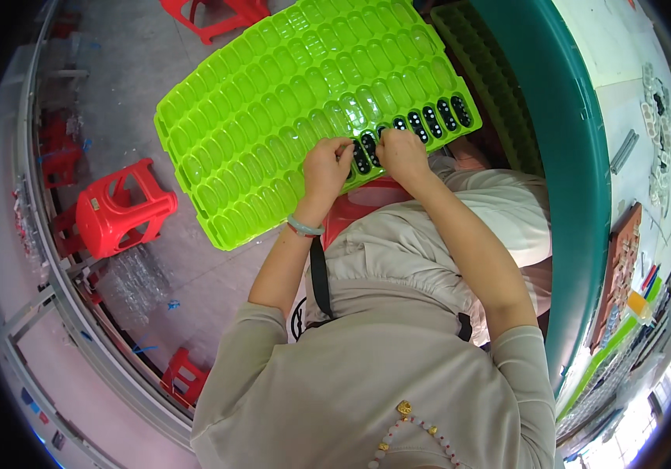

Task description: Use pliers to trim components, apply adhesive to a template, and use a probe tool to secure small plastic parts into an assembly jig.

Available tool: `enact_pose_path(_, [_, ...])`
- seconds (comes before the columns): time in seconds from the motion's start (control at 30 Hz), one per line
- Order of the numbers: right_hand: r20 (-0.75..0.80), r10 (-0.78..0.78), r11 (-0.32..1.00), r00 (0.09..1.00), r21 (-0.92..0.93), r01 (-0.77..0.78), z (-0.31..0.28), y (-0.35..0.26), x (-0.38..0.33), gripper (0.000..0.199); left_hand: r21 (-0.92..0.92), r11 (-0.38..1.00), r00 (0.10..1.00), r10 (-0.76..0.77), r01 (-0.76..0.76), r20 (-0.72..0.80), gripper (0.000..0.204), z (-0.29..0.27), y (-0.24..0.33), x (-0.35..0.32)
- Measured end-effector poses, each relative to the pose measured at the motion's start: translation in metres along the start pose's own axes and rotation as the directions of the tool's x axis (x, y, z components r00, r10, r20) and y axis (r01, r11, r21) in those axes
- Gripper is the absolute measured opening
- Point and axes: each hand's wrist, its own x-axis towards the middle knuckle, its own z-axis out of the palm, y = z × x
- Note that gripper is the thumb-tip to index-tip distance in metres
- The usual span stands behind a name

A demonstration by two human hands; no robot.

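Note:
A bright green plastic tray (261, 129) with rows of oval pockets lies tilted in front of me, over my lap. Along its near right row sit several black oval pieces with white dots (431, 122), one to a pocket. My left hand (324, 170) is closed over the near edge, fingertips pinched beside the left end of the black pieces. Just to its right, my right hand (403, 156) is curled closed over the same row, partly covering some pieces. Whatever either pair of fingertips holds is hidden. Most other pockets hold nothing black.
Red plastic stools (121, 207) stand on the grey floor to the left. Clear plastic wrapping (134, 281) lies beside them. A teal-edged table (578, 156) runs along my right, bearing small parts and a reddish-brown board (615, 266). Another green tray (499, 86) sits below its edge.

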Motion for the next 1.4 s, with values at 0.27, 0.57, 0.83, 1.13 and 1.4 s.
enact_pose_path(0.27, [-0.045, -0.016, 1.0, 0.999, -0.013, 0.016, -0.011, 0.001, -0.008, 0.009, -0.04, 0.999, 0.999, 0.004, -0.002, 0.047, 0.013, 0.002, 0.011, 0.001])
enact_pose_path(0.57, [-0.072, -0.05, 0.986, 0.996, 0.158, 0.061, -0.028, -0.01, -0.03, 0.012, -0.069, 0.99, 0.987, 0.13, -0.124, 0.095, 0.015, 0.004, -0.011, 0.008])
enact_pose_path(0.83, [-0.154, -0.402, 0.671, 0.903, 0.621, 0.405, -0.231, -0.067, -0.19, 0.031, -0.234, 0.969, 0.989, 0.104, -0.078, 0.104, 0.014, -0.025, 0.093, 0.051])
enact_pose_path(1.13, [-0.179, 0.028, 0.777, 0.983, 0.623, 0.092, -0.274, 0.01, -0.365, 0.028, -0.404, 0.314, 0.253, 0.947, -0.859, 0.198, 0.007, 0.044, 0.372, 0.016])
enact_pose_path(1.4, [-0.182, 0.226, 0.888, 0.957, 0.443, -0.125, -0.314, 0.03, -0.429, 0.032, -0.616, -0.114, -0.299, 0.932, -0.78, 0.205, 0.022, 0.141, 0.492, -0.038])
